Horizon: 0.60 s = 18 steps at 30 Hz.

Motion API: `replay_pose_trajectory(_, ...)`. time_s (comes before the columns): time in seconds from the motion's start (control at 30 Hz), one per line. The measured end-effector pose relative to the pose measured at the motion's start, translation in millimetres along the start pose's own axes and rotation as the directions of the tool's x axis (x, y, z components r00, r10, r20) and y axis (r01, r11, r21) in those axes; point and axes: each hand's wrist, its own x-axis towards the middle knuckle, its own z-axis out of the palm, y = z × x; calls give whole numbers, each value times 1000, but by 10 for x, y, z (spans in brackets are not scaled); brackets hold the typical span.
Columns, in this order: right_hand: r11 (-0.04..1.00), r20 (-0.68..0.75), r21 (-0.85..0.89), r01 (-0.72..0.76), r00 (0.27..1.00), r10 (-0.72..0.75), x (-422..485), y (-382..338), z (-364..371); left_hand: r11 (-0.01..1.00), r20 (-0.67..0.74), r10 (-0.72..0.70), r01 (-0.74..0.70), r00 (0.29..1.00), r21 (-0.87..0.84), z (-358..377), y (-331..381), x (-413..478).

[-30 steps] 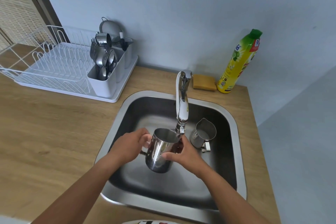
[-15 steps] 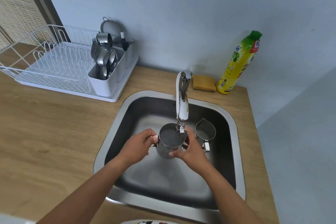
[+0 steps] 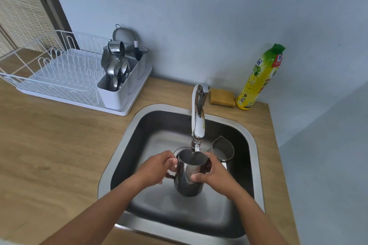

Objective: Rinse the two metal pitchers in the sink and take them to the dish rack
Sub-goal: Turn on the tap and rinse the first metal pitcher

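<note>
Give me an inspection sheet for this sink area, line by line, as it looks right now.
Surface: wooden worktop with steel sink set in.
Job's things: held pitcher under the tap; second pitcher standing in the sink to its right; dish rack back left.
Clutter: sponge and soap bottle behind the sink; cutlery in the rack's caddy.
Hands: left hand grips the held pitcher's handle, right hand holds its body.
Cables: nothing seen.
Surroundings: plain wall behind.

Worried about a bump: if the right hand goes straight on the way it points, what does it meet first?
The pitcher that the right hand grips; past that, probably the left hand on the other side, though depth is unclear.
</note>
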Motion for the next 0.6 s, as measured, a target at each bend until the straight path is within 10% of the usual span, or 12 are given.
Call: replay_pose_trajectory(0.6, 998, 46, 8, -62, 997, 62, 193, -111, -64, 996, -14, -81, 81, 997, -44, -54, -45, 180)
